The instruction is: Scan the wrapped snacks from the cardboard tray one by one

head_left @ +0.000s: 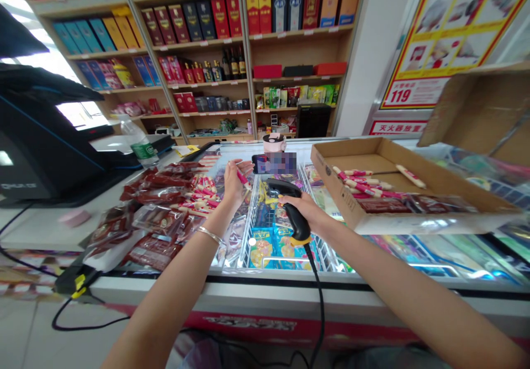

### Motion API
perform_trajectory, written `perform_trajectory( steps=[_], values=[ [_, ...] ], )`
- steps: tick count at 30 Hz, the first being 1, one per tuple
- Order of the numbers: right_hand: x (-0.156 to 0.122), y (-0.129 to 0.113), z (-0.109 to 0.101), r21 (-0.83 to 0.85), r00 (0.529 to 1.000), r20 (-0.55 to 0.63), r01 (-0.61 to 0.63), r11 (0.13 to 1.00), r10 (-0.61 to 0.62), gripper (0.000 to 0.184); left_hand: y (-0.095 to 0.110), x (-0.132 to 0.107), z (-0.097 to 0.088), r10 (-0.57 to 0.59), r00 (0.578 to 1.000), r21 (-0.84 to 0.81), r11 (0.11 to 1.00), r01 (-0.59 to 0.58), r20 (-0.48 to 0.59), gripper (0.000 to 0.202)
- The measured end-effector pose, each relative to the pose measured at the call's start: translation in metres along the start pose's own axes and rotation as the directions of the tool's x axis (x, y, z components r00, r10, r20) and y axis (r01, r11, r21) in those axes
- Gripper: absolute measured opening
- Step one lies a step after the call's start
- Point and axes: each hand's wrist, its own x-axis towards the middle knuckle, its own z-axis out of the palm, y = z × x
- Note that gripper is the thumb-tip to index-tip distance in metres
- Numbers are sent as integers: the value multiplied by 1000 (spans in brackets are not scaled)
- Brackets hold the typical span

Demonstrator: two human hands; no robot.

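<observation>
My left hand [235, 185] pinches a thin red-and-white wrapped sausage stick [244, 179] above the glass-topped chest freezer [265, 272]. My right hand [304, 212] grips a black handheld barcode scanner [290, 206], whose nose points up and away from me. Its black cable [315, 297] hangs down over the freezer's front. Just beyond the scanner, a phone [273, 163] with a blurred screen stands upright. A heap of packaged red-brown sausages and more wrapped sticks [165, 206] lies to the left of my left hand. Several similar sticks [360, 182] lie in an open cardboard box [364, 162] to my right.
A black cash register [37, 148] and a plastic water bottle [138, 145] stand on the white counter at left. A pink-and-white cup [274, 142] sits behind the phone. Shelves of boxed liquor fill the back wall, and a red-and-yellow poster [447, 40] hangs at right.
</observation>
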Motion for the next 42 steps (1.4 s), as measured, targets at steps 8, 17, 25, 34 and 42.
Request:
perform_trajectory(
  steps=[8,17,25,34,42],
  values=[
    [-2,4,3,23,999,41,3,1000,-4,22,-6,-3,-1,1,1000,65,998,1,-26,36],
    [0,4,2,24,1000,11,-5,1000,5,19,-4,-8,3,49,996,95,994,-56,75,39],
    [4,8,0,23,1000,-4,-13,1000,13,18,-3,-8,3,27,997,128,991,-36,67,41],
    [-1,5,2,22,1000,25,-16,1000,16,19,-1,-4,-6,229,939,511,792,-334,258,35],
    [-28,-42,-3,12,967,57,246,969,-246,37,40,-4,-5,378,805,719,376,-585,457,17]
  ],
)
